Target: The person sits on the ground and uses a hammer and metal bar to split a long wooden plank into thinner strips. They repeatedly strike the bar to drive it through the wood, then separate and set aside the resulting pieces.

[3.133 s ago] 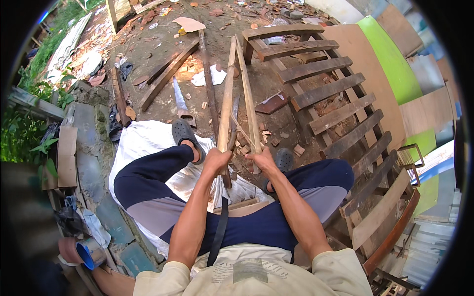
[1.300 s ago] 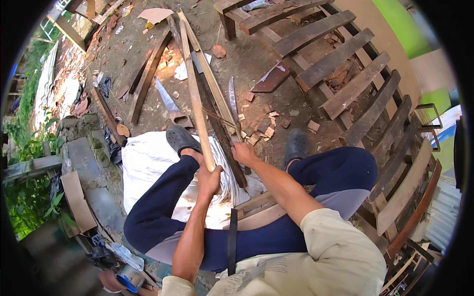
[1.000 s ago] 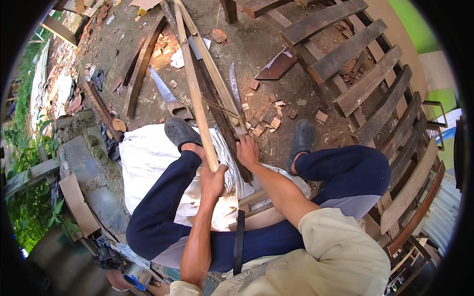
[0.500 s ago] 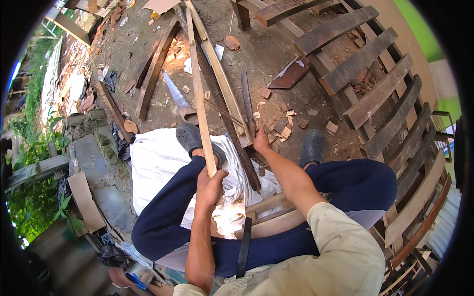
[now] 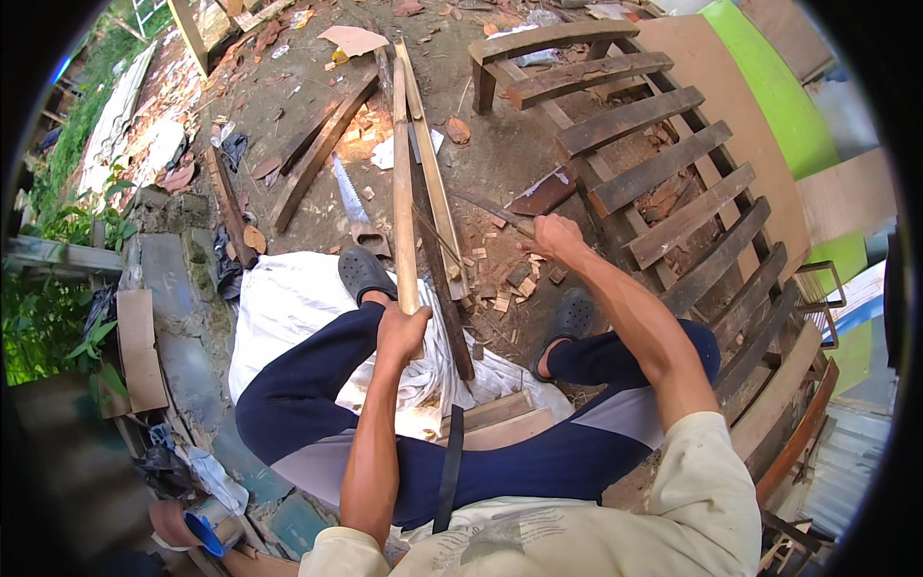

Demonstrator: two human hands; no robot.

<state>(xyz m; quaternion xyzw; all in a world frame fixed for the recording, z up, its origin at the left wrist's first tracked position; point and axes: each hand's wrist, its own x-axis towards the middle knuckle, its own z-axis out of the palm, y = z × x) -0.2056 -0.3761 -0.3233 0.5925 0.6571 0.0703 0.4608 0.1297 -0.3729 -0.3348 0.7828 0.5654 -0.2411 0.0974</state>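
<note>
My left hand (image 5: 402,333) is closed around the near end of a long pale wooden strip (image 5: 405,202), which points away from me. Off to the right, a machete (image 5: 492,211) is gripped by its handle in my right hand (image 5: 560,238), its dark blade pointing left toward the strips. Beside the held strip lie another pale wooden strip (image 5: 440,207) and a dark wooden bar (image 5: 444,288). A handsaw (image 5: 351,197) rests on the ground left of them. Small cut wood pieces (image 5: 519,281) are scattered below my right hand.
A dark slatted wooden frame (image 5: 663,178) fills the right side. A white cloth (image 5: 288,308) spreads under my left foot. Dark planks (image 5: 322,149) lie farther off, and a low block wall (image 5: 173,279) runs along the left. Wooden boards (image 5: 500,418) lie between my legs.
My right hand has picked the machete up off the ground and swung it to the right, away from the strips. My left hand still grips the pale wooden strip.
</note>
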